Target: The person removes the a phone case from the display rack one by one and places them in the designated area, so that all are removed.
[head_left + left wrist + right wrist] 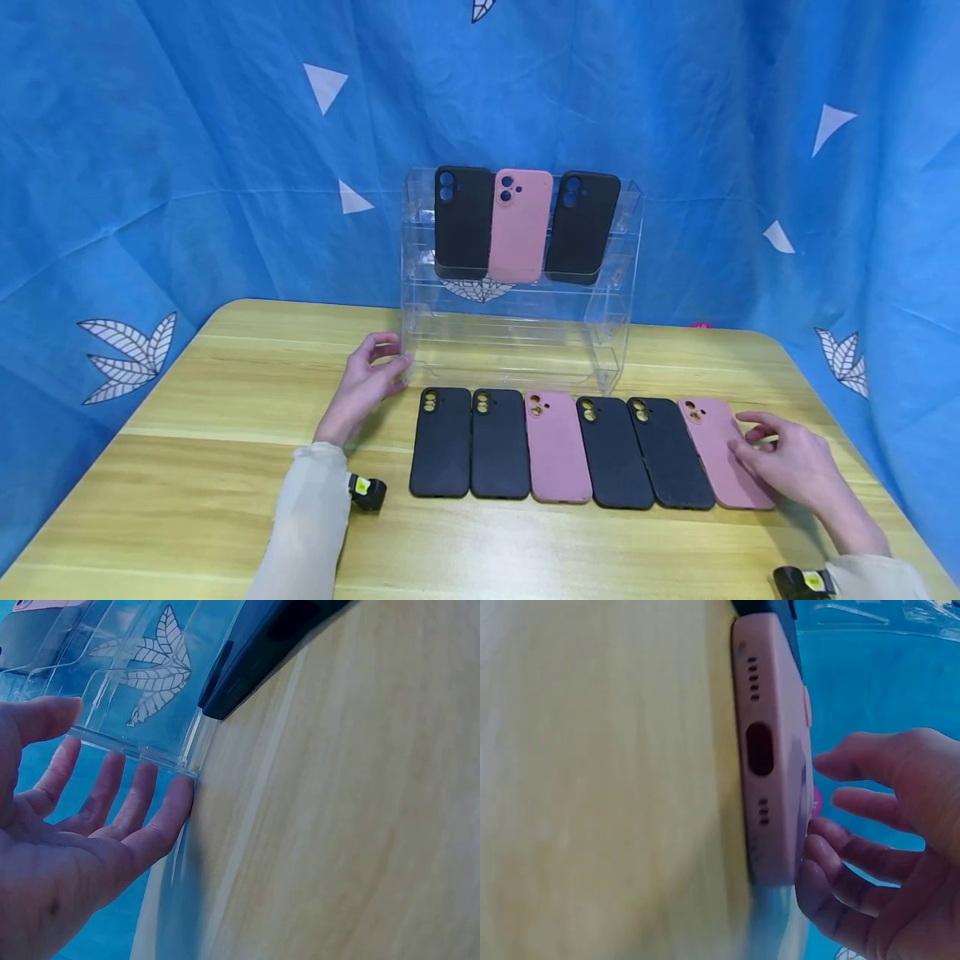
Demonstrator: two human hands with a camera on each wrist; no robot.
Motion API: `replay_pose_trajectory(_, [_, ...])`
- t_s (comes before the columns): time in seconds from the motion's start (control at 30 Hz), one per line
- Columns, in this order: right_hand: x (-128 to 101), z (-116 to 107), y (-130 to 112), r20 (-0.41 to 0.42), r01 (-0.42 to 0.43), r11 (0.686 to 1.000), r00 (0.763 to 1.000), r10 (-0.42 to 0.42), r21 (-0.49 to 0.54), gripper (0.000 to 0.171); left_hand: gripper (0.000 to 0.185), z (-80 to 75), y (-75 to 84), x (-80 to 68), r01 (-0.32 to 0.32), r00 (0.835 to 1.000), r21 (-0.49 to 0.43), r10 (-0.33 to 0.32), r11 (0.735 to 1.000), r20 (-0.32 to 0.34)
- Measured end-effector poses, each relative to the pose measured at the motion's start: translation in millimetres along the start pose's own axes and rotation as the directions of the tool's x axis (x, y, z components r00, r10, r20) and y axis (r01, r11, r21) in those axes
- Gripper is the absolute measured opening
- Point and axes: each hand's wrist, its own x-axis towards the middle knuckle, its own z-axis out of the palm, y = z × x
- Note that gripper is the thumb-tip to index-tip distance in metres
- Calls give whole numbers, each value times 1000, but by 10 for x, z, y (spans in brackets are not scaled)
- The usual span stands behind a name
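Observation:
My left hand (366, 385) is at the left side of a clear acrylic display rack (517, 367). In the left wrist view its fairly straight fingers touch the rack's side edge, with the thumb in front. At the right end of a row of phone cases, my right hand (797, 460) hovers at a pink phone case (720, 458) lying flat. In the right wrist view its loosely bent fingers are by the case's edge, the thumb near its face; firm contact cannot be made out. That case's bottom end (761, 772) shows a port cutout.
Left of the pink case lie a black case (672, 454), another pink case (558, 450) and several more black ones. Two black cases (463, 221) and a pink case (521, 225) stand in the rack's top tier. Blue cloth (225, 167) hangs behind the wooden table (187, 467).

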Motion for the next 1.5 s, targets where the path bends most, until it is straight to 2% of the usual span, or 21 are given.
replay_pose_trajectory(0.23, [63,16,-168,-131,30,999,991,-24,40,40,46,4,-19,-5,-2,1000,1,2,1000,-3])
replay_pose_trajectory(0.43, [167,16,-388,-214,43,990,977,-14,134,36,46,9,-25,-9,-13,1000,0,13,1000,-7])
replay_pose_trajectory(0.77, [396,-1,-856,-290,81,938,957,21,337,36,46,3,5,-35,-44,999,24,44,999,0])
replay_pose_trajectory(0.9, [493,7,-1028,-322,101,922,946,27,373,35,44,-13,72,-40,-57,998,14,58,998,-12])
replay_pose_trajectory(1.13, [641,43,-1240,-334,135,878,942,29,459,35,42,-53,299,-46,-130,990,-11,129,991,-61])
replay_pose_trajectory(1.3, [741,91,-1334,-334,154,838,942,36,523,36,42,-35,510,-58,-212,971,-11,209,977,-119])
replay_pose_trajectory(1.5, [852,117,-1449,-335,158,795,940,60,586,38,41,21,796,-52,-350,918,31,349,936,-188])
